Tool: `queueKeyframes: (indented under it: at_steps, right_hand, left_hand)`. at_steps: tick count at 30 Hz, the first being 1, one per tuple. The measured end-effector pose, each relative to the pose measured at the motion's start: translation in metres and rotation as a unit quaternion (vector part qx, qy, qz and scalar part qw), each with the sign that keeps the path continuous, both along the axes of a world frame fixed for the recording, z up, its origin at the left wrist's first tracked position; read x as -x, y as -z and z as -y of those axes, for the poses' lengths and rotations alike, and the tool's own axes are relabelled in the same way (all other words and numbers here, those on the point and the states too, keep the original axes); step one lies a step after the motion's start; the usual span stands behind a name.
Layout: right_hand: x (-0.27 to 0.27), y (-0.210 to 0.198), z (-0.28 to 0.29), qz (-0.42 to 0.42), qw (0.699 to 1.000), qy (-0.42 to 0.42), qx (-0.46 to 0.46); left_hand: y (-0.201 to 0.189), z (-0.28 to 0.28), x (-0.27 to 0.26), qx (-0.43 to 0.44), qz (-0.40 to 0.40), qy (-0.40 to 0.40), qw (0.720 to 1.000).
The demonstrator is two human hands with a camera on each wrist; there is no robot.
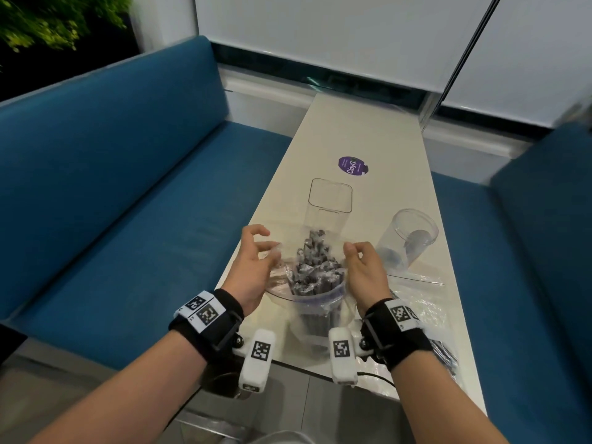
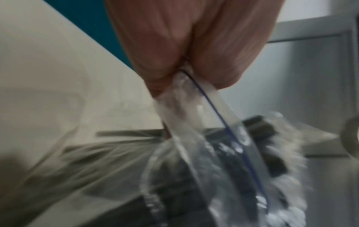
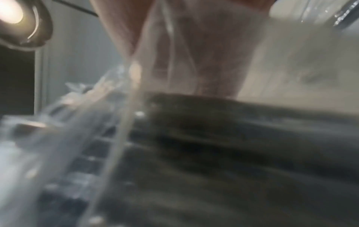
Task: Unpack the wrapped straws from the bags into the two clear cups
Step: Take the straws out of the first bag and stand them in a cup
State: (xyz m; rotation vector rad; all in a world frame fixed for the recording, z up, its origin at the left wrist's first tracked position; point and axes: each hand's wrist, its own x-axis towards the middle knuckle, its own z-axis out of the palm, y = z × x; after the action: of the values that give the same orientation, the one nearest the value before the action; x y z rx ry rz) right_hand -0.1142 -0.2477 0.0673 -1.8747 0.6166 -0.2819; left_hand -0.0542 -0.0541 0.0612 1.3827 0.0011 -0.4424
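A clear zip bag [image 1: 320, 307] full of dark wrapped straws [image 1: 315, 267] stands at the near end of the white table [image 1: 362, 129]. My left hand [image 1: 270, 249] pinches the left side of the bag's mouth, and in the left wrist view thumb and finger squeeze the blue-lined zip strip [image 2: 186, 98]. My right hand [image 1: 350, 249] pinches the right side, so the mouth is spread. The right wrist view is blurred, with bag film and straws [image 3: 233, 122] close up. A square clear cup [image 1: 330, 200] stands just behind the bag. A round clear cup [image 1: 407, 238] is to the right.
A flat empty clear bag [image 1: 416, 283] lies to the right of my right hand. Another bag of dark straws [image 1: 445, 354] sits at the table's near right edge. A purple sticker [image 1: 352, 166] marks the table farther back. Blue benches [image 1: 112, 187] flank both sides.
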Motion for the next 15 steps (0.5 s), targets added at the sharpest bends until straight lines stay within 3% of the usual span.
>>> queueKeyframes:
  at_steps: [6,11,13,15]
  right_hand:
    - [0.003,0.002,0.000,0.022,1.000,0.017,-0.015]
    - [0.011,0.017,-0.009,0.061,0.993,-0.003,-0.105]
    - [0.011,0.023,-0.011,0.065,0.988,-0.043,-0.130]
    - [0.014,0.029,-0.007,0.052,0.982,-0.099,-0.155]
  left_hand:
    - [-0.001,-0.015,0.002,-0.019,0.069,0.144,0.987]
    - [0.015,-0.035,0.014,-0.151,0.165,0.320,0.921]
    - [0.018,-0.023,0.020,-0.125,0.196,0.299,0.925]
    - [0.024,-0.011,0.018,-0.105,0.212,0.223,0.946]
